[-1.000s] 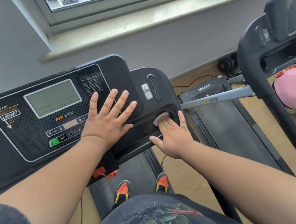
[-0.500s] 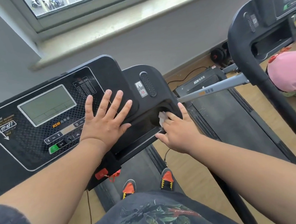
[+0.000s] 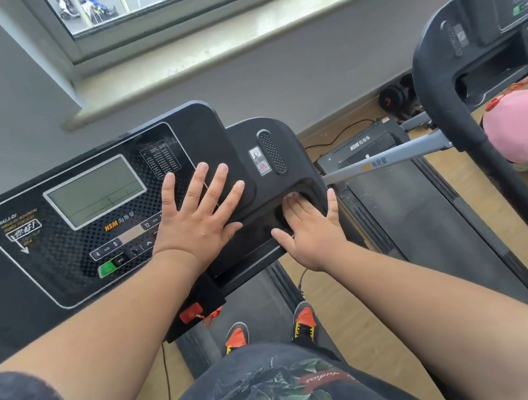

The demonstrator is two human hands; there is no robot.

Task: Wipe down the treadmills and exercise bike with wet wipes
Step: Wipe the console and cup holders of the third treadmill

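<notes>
Below a grey windowsill stood the treadmill console (image 3: 74, 215), its long axis running left to right. The left hand (image 3: 198, 220) lay spread flat on it. The right hand (image 3: 312, 230), fingers straight and together, pressed the wipe (image 3: 293, 194) into the right-end pocket (image 3: 282, 215), directly under its fingertips; only a white edge showed.

Console (image 3: 211, 134) smooth black plastic, slightly glossy; display (image 3: 94, 190) grey, glassy; floor (image 3: 339, 289) pale wood; upright (image 3: 391, 160) grey metal.

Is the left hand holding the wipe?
No. The left hand lies flat and empty on the console; the wipe sits under the right hand's fingertips in the cup recess.
</notes>
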